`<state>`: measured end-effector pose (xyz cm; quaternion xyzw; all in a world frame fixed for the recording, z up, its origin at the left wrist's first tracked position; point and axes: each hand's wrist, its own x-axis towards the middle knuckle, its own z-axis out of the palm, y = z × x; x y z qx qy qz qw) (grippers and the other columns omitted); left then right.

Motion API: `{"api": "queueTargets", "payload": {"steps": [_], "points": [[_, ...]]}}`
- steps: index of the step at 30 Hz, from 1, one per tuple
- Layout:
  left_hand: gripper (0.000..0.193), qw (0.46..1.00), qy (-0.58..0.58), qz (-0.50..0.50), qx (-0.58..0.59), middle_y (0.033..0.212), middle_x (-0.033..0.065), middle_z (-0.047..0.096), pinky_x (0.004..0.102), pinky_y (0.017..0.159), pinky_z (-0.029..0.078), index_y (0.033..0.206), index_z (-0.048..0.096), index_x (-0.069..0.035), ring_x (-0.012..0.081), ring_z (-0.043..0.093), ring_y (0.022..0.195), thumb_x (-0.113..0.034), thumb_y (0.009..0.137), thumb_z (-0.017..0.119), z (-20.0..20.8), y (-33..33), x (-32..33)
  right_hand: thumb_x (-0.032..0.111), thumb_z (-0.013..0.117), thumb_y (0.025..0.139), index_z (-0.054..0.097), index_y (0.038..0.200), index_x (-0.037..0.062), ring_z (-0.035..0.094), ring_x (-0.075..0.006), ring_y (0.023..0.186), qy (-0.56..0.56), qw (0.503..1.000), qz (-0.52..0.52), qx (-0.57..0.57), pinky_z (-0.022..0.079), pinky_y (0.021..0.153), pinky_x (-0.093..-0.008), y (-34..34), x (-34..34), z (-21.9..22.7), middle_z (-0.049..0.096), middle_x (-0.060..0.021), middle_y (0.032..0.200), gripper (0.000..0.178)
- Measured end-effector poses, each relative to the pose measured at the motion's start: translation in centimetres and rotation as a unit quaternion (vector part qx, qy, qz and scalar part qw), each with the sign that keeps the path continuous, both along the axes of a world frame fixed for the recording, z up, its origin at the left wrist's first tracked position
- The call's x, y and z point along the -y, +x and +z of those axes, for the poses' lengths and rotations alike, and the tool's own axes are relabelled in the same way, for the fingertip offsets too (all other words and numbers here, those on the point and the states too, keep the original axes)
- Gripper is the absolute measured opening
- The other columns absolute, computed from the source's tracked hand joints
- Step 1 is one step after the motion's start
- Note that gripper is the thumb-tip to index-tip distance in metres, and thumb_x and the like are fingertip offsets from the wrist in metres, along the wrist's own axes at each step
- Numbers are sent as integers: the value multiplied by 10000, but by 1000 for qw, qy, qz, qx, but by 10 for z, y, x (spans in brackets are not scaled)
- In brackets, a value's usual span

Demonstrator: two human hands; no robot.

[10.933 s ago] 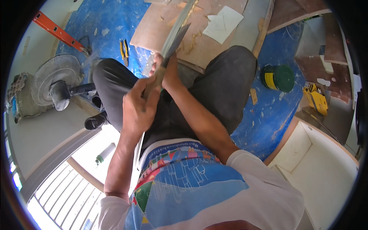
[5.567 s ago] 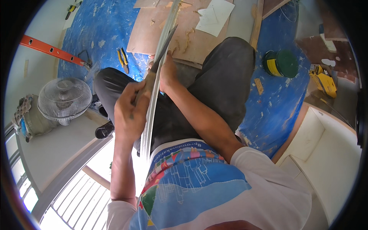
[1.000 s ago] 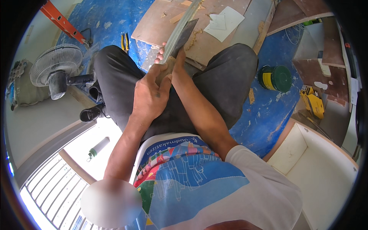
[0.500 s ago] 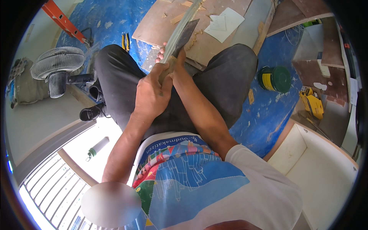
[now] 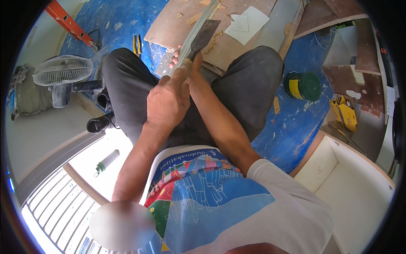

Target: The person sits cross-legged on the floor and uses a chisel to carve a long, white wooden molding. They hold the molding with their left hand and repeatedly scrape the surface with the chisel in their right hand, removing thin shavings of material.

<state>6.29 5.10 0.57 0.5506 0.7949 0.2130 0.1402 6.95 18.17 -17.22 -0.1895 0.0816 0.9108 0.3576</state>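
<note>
A long, pale, translucent-looking strip [image 5: 198, 34] runs away from me between my knees. My right hand [image 5: 194, 67] is closed around it from beneath, its fingertips showing on the strip's left side. Against the strip's right side lies a putty knife [image 5: 205, 35] with a broad dark blade. My left hand [image 5: 168, 99] is closed at the knife's handle end, close to my right hand. Most of the handle is hidden by my fingers.
Beyond my knees, brown boards [image 5: 169, 27] carry shavings and white paper sheets [image 5: 247, 25]. Pliers [image 5: 137, 45] lie on the blue floor covering [image 5: 110, 25]. A lidded green bucket [image 5: 302, 86] stands right; a fan [image 5: 62, 74] and orange ladder [image 5: 72, 23] are left.
My left hand has slid slightly forward and covers more of the handle. The blade has turned, showing more of its flat face. My right hand keeps its hold on the strip.
</note>
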Motion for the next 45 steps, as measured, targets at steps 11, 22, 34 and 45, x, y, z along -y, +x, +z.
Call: {"api": "queueTargets", "payload": {"steps": [11, 22, 34, 45], "points": [[349, 999, 17, 25, 25, 941, 249, 733, 473, 775, 574, 1299, 673, -113, 414, 725, 834, -170, 955, 659, 2, -8, 4, 563, 380, 1008, 569, 1074, 71, 501, -257, 561, -11, 993, 7, 120, 435, 538, -441, 1, 1, 20, 554, -118, 695, 531], [341, 960, -62, 79, 262, 794, 177, 669, 385, 695, 544, 1293, 671, -65, 268, 683, 702, -174, 970, 665, 14, -27, 0, 663, 329, 1022, 517, 1053, 82, 471, -231, 558, -2, 982, 4, 186, 410, 538, -398, 2, 3, 46, 508, -84, 664, 611], [313, 998, 19, 17, 63, 782, 176, 669, 394, 683, 553, 1273, 671, -50, 238, 699, 713, -190, 994, 652, -1, -5, 0, 639, 295, 1039, 529, 1078, 70, 511, -254, 592, -11, 998, 10, 64, 428, 560, -413, 2, 0, 12, 536, -106, 689, 616], [373, 999, 35, 3, 8, 822, 213, 691, 459, 672, 566, 1349, 655, -157, 337, 710, 708, -189, 977, 648, 0, -20, 5, 626, 288, 1042, 547, 1073, 60, 510, -240, 593, 47, 980, -27, 189, 443, 579, -416, -5, 5, 26, 548, -104, 715, 623]]}}
